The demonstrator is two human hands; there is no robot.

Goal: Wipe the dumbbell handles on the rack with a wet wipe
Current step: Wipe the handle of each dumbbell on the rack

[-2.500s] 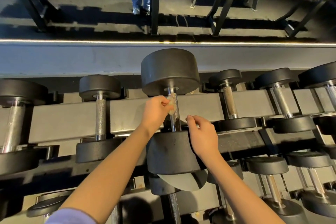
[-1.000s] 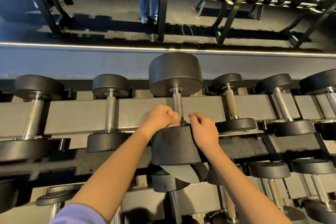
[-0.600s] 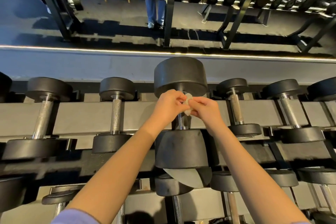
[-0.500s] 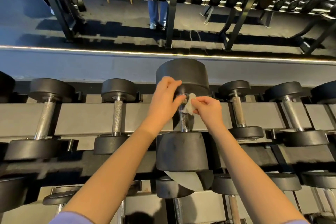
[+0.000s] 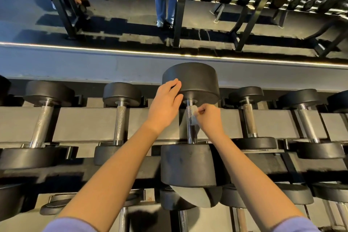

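Chrome handle [image 5: 190,132] of the big centre dumbbell: the right hand [image 5: 211,118] pinches the wet wipe [image 5: 194,114] against its top end. The left hand [image 5: 165,103], fingers flat, rests on the far weight [image 5: 194,79] at 12 o'clock. Judged mid-task: the thin handle [image 5: 120,120] at 9 o'clock and the stubby handle [image 5: 248,118] at 3 o'clock appear outstanding. The rack beam [image 5: 84,122] behind crowds the wrap-round.

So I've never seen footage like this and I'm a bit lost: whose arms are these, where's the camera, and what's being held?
There is no machine: these are a person's two bare arms, filmed by one camera worn on their head, looking down. In front is a grey metal rack holding rows of dumbbells. The left hand rests, fingers straight, on the far head of the large black round-headed dumbbell. The right hand pinches a small pale wet wipe against its knurled steel handle.
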